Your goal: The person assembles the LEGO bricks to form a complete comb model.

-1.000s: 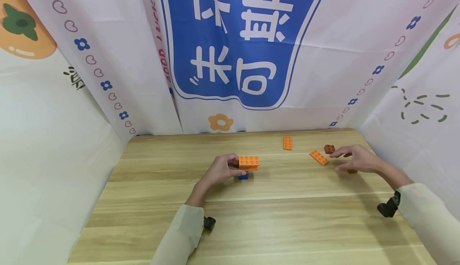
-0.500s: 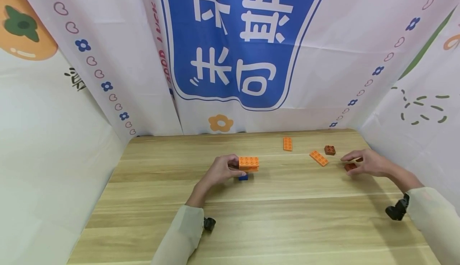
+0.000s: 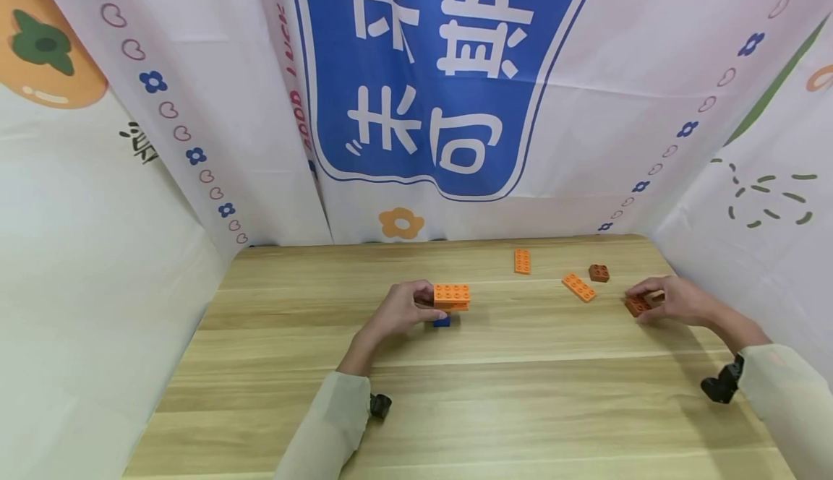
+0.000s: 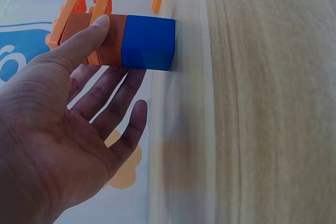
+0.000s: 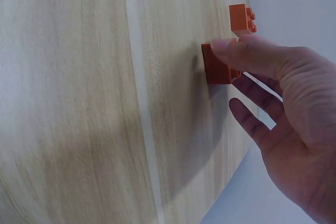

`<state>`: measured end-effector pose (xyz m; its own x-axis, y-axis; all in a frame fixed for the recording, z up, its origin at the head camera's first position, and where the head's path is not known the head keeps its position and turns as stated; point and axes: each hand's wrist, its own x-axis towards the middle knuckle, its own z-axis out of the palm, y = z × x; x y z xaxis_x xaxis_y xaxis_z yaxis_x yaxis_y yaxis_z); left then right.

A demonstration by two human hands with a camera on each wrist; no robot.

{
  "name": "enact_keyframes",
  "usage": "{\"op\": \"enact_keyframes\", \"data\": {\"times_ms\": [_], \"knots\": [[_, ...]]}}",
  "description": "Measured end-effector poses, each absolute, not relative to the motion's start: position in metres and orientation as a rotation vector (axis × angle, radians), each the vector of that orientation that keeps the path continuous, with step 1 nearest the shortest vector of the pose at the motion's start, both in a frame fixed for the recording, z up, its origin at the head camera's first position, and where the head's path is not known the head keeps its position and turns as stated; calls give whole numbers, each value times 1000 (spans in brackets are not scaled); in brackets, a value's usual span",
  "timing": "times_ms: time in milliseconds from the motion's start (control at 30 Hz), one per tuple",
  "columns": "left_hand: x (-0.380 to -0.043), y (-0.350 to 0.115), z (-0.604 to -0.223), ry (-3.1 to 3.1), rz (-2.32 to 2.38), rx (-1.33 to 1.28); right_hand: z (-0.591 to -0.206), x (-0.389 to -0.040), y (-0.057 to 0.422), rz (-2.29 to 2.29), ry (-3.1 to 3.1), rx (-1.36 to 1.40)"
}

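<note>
With thumb and fingers, my left hand [image 3: 405, 305] grips a stack of toy building bricks at mid-table. A blue brick [image 4: 149, 42] forms the bottom of the stack. Above it, brown bricks [image 4: 111, 46] alternate with orange plates [image 3: 452, 293], one plate topping the stack. At the table's right side, my right hand [image 3: 677, 302] pinches a brown brick [image 5: 216, 66], thumb on one side and fingertips on the other, partly hidden. That brick sits on or very near the tabletop. A smaller brown brick [image 3: 599, 272] lies just behind it.
Two loose orange plates, a slanted plate [image 3: 578, 287] and a farther plate [image 3: 522, 261], lie on the wooden table [image 3: 494, 408] left of the small brown brick. Printed white cloth [image 3: 573, 147] hangs behind the table and along both sides.
My right hand has moved right and toward me, away from the small brown brick, and has closed its fingers on the larger one. The left hand keeps its grip in place.
</note>
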<state>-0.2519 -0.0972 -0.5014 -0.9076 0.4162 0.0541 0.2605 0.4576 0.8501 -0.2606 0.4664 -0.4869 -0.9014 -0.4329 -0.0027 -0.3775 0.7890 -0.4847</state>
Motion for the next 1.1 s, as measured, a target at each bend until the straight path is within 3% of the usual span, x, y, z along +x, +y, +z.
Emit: {"op": "enact_keyframes", "data": {"times_ms": [1100], "knots": [[-251,-95,-500,2551,1416,582,-489,-255,456,-755,2905,-683]]}}
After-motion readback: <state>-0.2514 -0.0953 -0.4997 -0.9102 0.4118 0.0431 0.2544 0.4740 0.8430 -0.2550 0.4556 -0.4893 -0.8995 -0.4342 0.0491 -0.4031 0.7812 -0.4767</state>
